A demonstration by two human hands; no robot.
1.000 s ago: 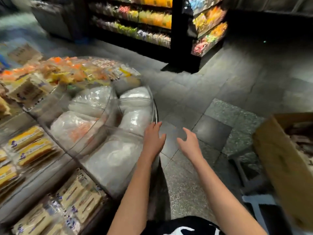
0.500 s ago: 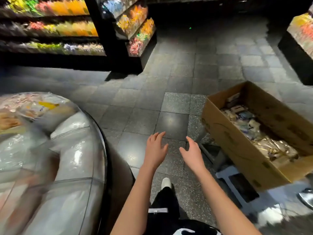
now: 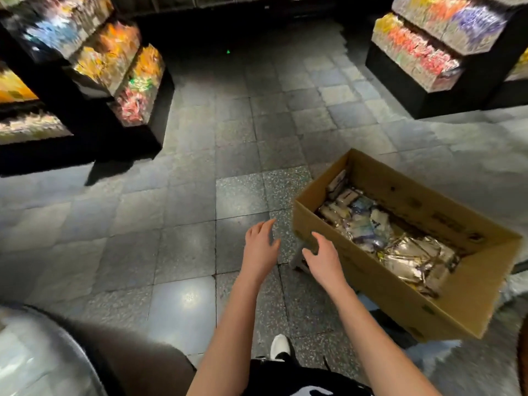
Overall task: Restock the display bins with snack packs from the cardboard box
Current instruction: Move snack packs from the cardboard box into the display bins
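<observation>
An open cardboard box sits at the right, raised a little off the floor. Shiny silver and pale snack packs lie loose in its bottom. My right hand hovers in front of the box's near left corner, fingers loosely spread, holding nothing. My left hand hangs just left of it over the grey floor tiles, also empty with relaxed fingers. Only the curved clear edge of the round display bins shows at the bottom left.
Dark shelving with bright candy bins stands at the back left. Another candy stand is at the back right. Grey tiled floor lies between them. My white shoe shows below my arms.
My view has swung right, away from the round display bins and toward the cardboard box, which now sits closer to centre. Both hands stay empty, and the right hand now reaches the box's corner.
</observation>
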